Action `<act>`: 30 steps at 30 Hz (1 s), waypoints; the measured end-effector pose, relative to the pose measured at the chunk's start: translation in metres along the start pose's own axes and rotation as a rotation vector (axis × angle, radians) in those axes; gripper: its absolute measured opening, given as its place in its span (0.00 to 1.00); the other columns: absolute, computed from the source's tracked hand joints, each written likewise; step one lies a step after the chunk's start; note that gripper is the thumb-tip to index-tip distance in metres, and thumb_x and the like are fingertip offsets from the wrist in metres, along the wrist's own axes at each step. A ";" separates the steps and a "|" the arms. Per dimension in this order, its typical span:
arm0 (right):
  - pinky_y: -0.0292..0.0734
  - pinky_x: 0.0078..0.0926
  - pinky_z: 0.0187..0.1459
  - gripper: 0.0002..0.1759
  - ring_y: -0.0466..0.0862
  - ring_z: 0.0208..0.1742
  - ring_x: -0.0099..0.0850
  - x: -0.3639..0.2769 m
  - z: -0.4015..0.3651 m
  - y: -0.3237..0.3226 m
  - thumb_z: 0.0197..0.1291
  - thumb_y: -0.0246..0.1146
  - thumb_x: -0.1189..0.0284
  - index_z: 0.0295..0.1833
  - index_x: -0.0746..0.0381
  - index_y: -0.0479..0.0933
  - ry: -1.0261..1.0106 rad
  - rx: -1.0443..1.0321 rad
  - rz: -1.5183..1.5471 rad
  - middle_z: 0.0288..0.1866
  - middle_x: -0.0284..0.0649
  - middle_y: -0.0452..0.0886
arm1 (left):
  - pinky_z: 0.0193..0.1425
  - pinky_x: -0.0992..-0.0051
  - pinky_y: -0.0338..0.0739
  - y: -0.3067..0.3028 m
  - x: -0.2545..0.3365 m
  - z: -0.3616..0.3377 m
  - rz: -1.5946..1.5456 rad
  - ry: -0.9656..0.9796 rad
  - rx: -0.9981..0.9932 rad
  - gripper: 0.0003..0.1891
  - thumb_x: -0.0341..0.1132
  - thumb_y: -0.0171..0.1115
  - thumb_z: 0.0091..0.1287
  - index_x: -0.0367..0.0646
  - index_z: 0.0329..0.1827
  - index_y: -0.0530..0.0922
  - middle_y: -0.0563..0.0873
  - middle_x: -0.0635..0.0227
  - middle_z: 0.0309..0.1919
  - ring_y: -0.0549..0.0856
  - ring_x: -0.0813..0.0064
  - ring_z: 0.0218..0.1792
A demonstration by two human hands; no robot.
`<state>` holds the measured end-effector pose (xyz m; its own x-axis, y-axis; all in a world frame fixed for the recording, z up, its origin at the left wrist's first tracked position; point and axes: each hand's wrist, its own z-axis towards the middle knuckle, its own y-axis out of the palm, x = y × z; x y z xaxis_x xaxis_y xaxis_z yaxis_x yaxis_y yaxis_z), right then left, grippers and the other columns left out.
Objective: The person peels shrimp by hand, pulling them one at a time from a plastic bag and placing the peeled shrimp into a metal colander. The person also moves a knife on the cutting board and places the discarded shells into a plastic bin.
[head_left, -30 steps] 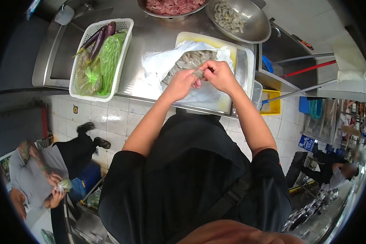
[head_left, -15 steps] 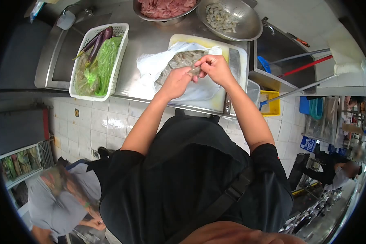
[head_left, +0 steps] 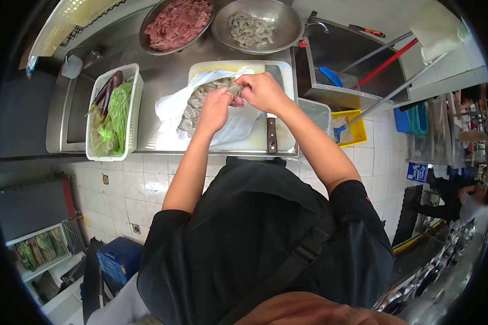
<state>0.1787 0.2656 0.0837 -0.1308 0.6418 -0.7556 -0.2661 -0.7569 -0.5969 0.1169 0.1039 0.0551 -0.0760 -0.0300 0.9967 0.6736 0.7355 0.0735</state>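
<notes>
A grey shrimp is pinched between my two hands over an opened white plastic bag. My left hand has its fingers closed on the shrimp's near side. Fingertips of my right hand grip it from the right. More raw shrimps lie in the bag, partly covered by my left hand. Beneath the bag is a white cutting board. A knife with a brown handle lies along the board's right side, its blade partly hidden by my right hand and forearm.
Behind the board stand a metal colander with shrimps and a bowl of sliced raw meat. A white basket of eggplants and bagged greens sits left. On the right are a sink, long handles and a yellow container.
The view has shifted, bringing the far bowls lower in frame. Both hands stay closed together on a shrimp. The person at lower left has mostly left view, and a blue box shows there.
</notes>
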 end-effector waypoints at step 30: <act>0.73 0.20 0.27 0.12 0.75 0.24 0.20 0.072 -0.012 -0.009 0.55 0.53 0.82 0.41 0.65 0.80 0.415 -0.185 0.694 0.31 0.31 0.79 | 0.53 0.71 0.74 0.028 -0.006 0.012 0.197 0.035 -0.235 0.13 0.34 0.45 0.71 0.33 0.40 0.76 0.84 0.61 0.38 0.83 0.71 0.43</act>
<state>0.1831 0.3170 0.0313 0.1652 -0.0492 -0.9850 -0.0888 -0.9954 0.0348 0.1274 0.1323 0.0503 0.0953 0.0714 0.9929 0.8247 0.5529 -0.1190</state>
